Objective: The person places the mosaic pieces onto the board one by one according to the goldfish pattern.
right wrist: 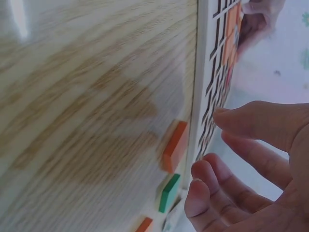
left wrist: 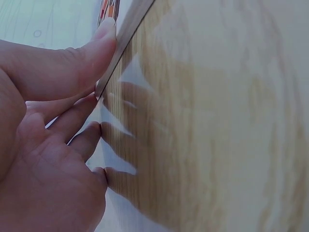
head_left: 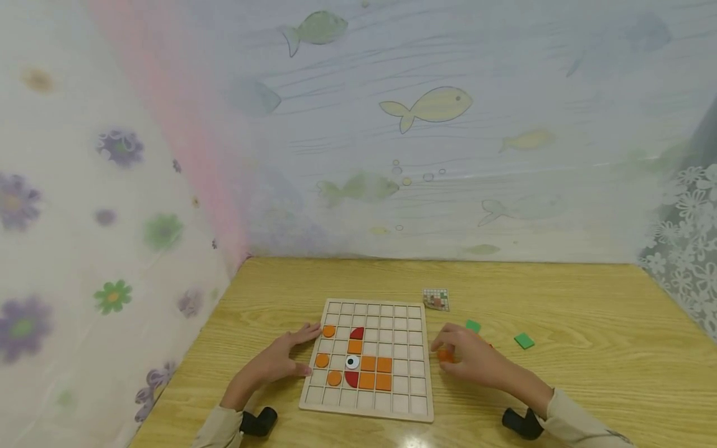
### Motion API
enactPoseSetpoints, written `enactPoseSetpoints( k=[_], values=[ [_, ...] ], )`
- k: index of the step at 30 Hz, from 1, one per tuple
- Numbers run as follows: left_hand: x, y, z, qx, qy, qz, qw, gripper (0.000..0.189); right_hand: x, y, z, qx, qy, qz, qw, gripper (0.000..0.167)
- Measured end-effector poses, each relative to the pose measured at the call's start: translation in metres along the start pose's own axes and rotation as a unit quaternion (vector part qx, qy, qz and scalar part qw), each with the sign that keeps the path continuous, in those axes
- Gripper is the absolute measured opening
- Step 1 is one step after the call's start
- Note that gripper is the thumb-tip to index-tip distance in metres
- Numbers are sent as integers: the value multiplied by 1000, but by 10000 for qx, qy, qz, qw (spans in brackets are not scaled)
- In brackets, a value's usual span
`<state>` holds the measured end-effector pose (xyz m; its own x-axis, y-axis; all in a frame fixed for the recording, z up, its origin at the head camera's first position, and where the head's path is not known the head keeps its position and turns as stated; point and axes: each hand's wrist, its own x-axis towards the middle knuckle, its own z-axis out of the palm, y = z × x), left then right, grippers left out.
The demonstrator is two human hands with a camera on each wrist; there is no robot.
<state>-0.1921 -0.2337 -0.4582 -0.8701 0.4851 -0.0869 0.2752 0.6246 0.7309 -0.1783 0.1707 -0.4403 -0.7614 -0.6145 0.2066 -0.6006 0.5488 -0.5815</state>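
Observation:
A wooden grid board (head_left: 407,389) lies on the table, with orange squares (head_left: 368,363), orange discs (head_left: 328,331), red quarter-round pieces (head_left: 356,333) and a white eye piece (head_left: 351,361) in its cells. At its left edge is my left hand (head_left: 278,358), fingers spread and fingertips at the rim. Right of the board, my right hand (head_left: 469,356) hovers over an orange tile (head_left: 445,355), fingers loosely bent. The right wrist view has that hand's thumb (right wrist: 251,121) apart from its fingers, nothing between them, and an orange tile (right wrist: 175,146) lying on the table.
Two green tiles (head_left: 524,340) lie on the table past the right hand. A small pattern card (head_left: 436,298) sits at the board's far right corner. Fabric walls with fish and flowers stand behind and to the left.

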Motion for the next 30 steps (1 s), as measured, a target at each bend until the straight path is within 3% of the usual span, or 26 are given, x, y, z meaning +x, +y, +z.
enactPoseSetpoints(
  k=[16,30],
  values=[
    [-1,-3,0,-91,-20,2,10000,80,-9,14,4,-54,142,-183,9997,21],
    [-1,-4,0,-95,4,99,9999,80,-8,15,6,117,232,173,9995,17]
  ],
)
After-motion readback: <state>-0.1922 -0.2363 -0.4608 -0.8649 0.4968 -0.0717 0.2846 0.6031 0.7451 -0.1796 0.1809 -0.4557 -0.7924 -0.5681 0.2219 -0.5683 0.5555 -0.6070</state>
